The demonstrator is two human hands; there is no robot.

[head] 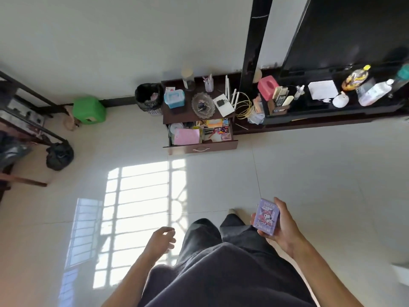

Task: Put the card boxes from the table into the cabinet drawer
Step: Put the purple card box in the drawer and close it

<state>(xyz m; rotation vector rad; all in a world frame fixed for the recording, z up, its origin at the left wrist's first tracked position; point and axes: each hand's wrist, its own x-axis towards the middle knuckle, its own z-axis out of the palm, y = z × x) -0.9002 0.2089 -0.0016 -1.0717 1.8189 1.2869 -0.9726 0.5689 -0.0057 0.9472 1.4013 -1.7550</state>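
Pale floor tiles separate the open cabinet drawer (200, 135) from a purple card box (266, 216), clasped in the right hand (282, 227) mid-carry; the left hand (159, 239) hangs loose, empty; lowering in is judged next.

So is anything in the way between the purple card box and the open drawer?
No. The card box is in the right hand, and only bare floor lies before the open, cluttered drawer.

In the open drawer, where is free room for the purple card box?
The drawer is crowded wall to wall. The flattest spot is on the pink pad at front left. The right side holds small colourful packs. The right hand holds the card box.
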